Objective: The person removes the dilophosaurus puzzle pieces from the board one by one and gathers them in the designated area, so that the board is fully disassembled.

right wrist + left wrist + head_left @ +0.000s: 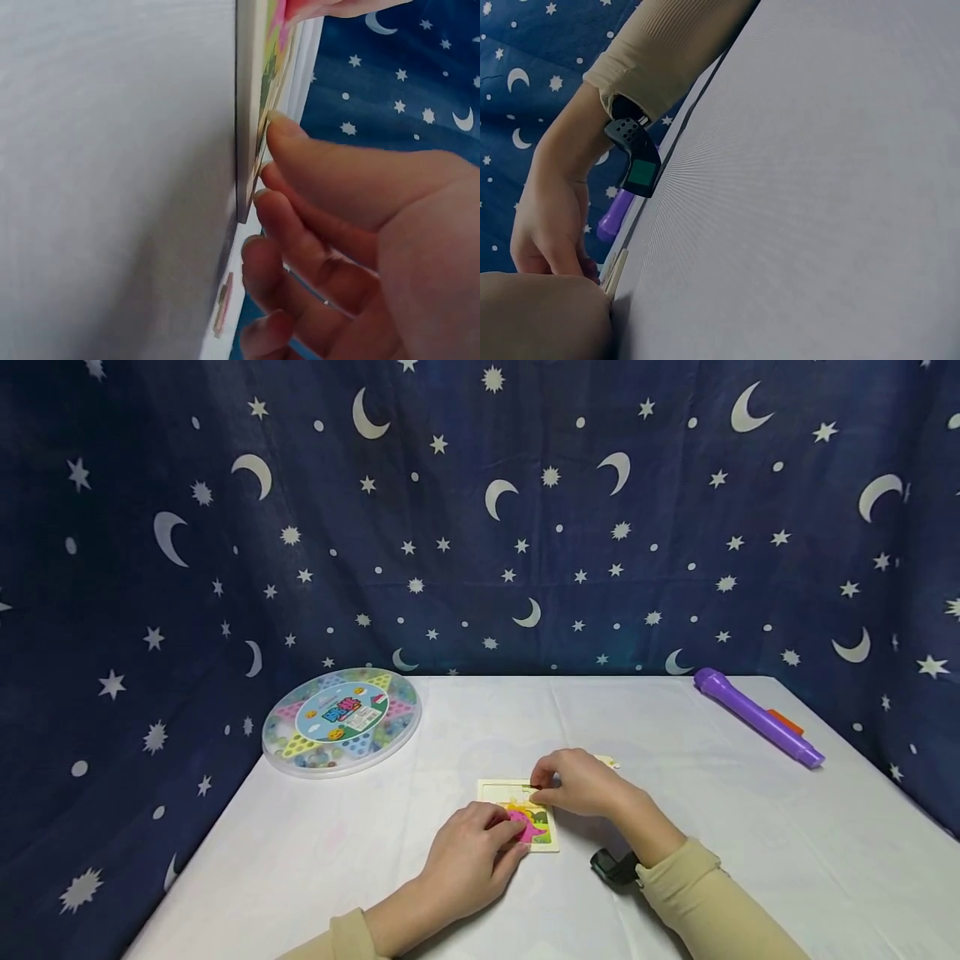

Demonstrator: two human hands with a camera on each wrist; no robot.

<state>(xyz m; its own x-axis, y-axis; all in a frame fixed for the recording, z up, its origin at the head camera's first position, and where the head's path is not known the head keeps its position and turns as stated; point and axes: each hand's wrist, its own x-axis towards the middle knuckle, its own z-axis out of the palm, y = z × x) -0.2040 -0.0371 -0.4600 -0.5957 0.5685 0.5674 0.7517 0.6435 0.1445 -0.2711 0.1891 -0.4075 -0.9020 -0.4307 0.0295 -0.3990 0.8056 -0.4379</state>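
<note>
A small wooden jigsaw puzzle board [555,839] with a pale frame lies flat on the table, showing a pink dinosaur on green. My left hand [468,860] holds the board at its lower left, index finger on the pink part and thumb by the lower edge; the hand covers that corner. At the upper right of the board, my right hand [581,783] pinches a puzzle piece between thumb and fingertips, the piece mostly hidden. In the right wrist view the thumb [300,142] meets the board's face. A loose puzzle piece [607,761] lies just beyond the right hand.
A round, clear-lidded board game box [341,722] with marbles inside stands at the back left. Toward the back right lies a purple toy microphone [757,717] with an orange part [785,721]. A dark wrist device [615,868] sits at the right cuff. A starry curtain [480,568] surrounds the white table.
</note>
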